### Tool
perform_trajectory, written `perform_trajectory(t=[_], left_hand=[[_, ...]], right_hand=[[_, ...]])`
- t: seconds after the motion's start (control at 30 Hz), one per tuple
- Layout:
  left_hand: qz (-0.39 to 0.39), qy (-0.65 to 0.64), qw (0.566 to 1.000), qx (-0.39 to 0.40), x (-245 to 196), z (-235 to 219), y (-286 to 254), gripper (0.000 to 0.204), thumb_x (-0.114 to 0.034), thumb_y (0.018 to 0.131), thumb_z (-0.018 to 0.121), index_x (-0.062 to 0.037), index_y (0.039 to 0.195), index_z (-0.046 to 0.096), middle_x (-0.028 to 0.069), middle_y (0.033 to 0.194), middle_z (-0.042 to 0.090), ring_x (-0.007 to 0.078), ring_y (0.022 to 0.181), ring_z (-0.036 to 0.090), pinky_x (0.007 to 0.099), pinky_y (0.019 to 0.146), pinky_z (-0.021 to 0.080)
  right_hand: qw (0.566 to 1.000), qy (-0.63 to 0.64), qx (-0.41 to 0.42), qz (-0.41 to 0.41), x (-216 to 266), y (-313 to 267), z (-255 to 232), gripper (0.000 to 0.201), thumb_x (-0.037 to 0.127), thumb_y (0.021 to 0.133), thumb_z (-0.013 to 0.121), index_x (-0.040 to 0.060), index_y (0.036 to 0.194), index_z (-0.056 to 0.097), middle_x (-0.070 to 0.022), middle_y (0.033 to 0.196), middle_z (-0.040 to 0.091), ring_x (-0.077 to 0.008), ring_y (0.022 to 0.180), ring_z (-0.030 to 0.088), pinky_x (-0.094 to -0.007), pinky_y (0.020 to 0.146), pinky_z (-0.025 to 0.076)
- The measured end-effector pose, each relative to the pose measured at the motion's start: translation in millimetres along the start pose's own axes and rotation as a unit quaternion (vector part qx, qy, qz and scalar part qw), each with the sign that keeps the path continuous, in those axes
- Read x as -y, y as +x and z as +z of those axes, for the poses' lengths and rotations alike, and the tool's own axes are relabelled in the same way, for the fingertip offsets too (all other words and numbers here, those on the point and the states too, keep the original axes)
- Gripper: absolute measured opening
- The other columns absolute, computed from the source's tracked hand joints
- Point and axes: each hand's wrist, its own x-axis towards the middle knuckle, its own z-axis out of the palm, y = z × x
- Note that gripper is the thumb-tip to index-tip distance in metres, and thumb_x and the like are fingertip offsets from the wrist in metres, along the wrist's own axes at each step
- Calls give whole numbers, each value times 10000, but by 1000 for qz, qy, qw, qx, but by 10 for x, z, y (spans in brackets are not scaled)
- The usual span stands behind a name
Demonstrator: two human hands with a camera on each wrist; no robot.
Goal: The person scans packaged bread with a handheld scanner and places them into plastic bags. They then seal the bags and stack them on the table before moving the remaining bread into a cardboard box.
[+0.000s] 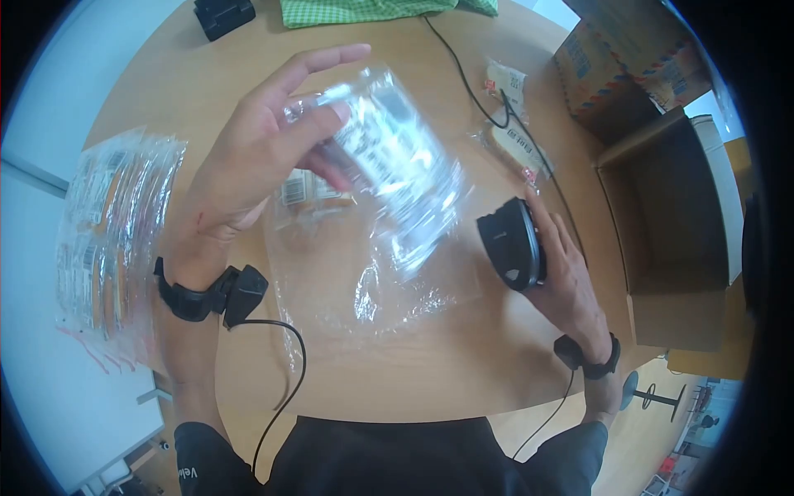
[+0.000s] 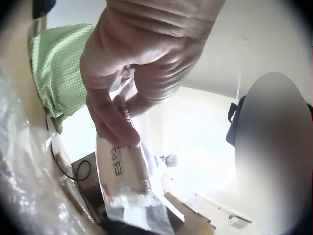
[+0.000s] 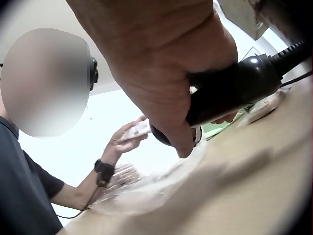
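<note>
My left hand [image 1: 256,145] pinches a clear plastic packet [image 1: 393,140] between thumb and fingers, raised over the table. Glare covers much of its white label; in the left wrist view printed characters show on the packet [image 2: 120,169]. In my right hand [image 1: 571,277] is a black barcode scanner [image 1: 506,244], its head turned toward the packet. The right wrist view shows the fingers wrapped round the scanner handle [image 3: 225,93]. Below the raised packet lies a large clear plastic bag [image 1: 356,298], and another labelled packet [image 1: 306,190] sits partly behind the left hand.
Several clear packets [image 1: 116,240] lie in a row at the left. Two small packets [image 1: 517,149] rest at the back right, crossed by a black cable [image 1: 459,62]. An open cardboard box [image 1: 670,248] and a printed carton [image 1: 620,58] stand right; a green checked cloth [image 1: 356,11] lies at the back.
</note>
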Motion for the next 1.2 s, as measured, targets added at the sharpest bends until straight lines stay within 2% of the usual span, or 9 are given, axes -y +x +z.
perform_trajectory(t=[0.33,0.47,0.53,0.67,0.8,0.87,0.9,1.03,1.2], left_hand=[[-47,-209,977,-15,142,477,-503,386,-148,1095,568,13,1446,565,168,1275,702,189,1017,741,295,927,601],[-109,-206,972,34,89,718,-756,400,-123,1104,574,36,1469,534,128,1315,673,170,1099,707,308,975,581],[-125,-312,936,109,54,858,-826,436,-108,1101,581,21,1509,496,132,1401,613,182,1185,670,313,981,579],[-116,-350,920,129,37,957,-974,568,-163,1065,671,-7,1562,444,169,1493,528,213,1246,631,361,1005,570],[137,-16,989,51,92,775,-1100,831,-295,913,857,-48,1584,435,222,1488,473,275,1231,609,444,1053,516],[188,476,855,78,199,744,-1170,881,-296,828,886,-55,1562,461,213,1452,469,287,1196,607,426,972,521],[237,551,798,64,314,775,-1154,733,-217,759,836,-1,1414,584,193,1291,559,287,1075,623,394,868,521],[221,586,769,126,389,809,-1237,507,-101,740,752,49,1217,668,161,1082,623,273,952,631,360,789,518],[282,551,785,15,274,752,-1252,357,-61,727,705,53,1065,685,133,964,615,274,811,608,363,708,522]], right_hand=[[988,-10,154,16,-392,-239,-214,1112,-88,671,835,86,1655,346,-196,1493,524,-414,1362,518,-460,1158,460],[985,-67,49,-154,196,-347,-335,871,5,755,806,67,1561,481,-216,1662,396,-430,1522,395,-552,1219,379],[920,-218,49,-320,407,-257,-273,744,48,785,851,66,1453,524,-223,1566,524,-436,1450,512,-608,1186,393],[915,-112,-29,-387,385,-263,-134,395,162,998,684,95,1375,584,-175,1368,685,-346,1279,672,-504,1093,518],[904,-141,-126,-382,454,-627,-180,255,231,1033,667,133,1260,605,-106,1151,781,-208,965,797,-262,698,567],[892,-143,-117,-413,535,-826,-129,258,284,1042,648,146,1260,634,-44,1137,790,-173,920,793,-208,681,507],[863,-144,-114,-471,560,-814,-93,247,258,1046,631,138,1261,651,-40,1143,787,-170,939,785,-219,697,515],[795,-172,-94,-574,687,-771,190,308,226,1000,613,131,1288,664,-56,1126,770,-217,984,766,-267,747,531],[800,-329,-81,-495,863,-510,414,388,207,993,567,72,1345,661,-120,1215,745,-270,1060,746,-331,887,553]])
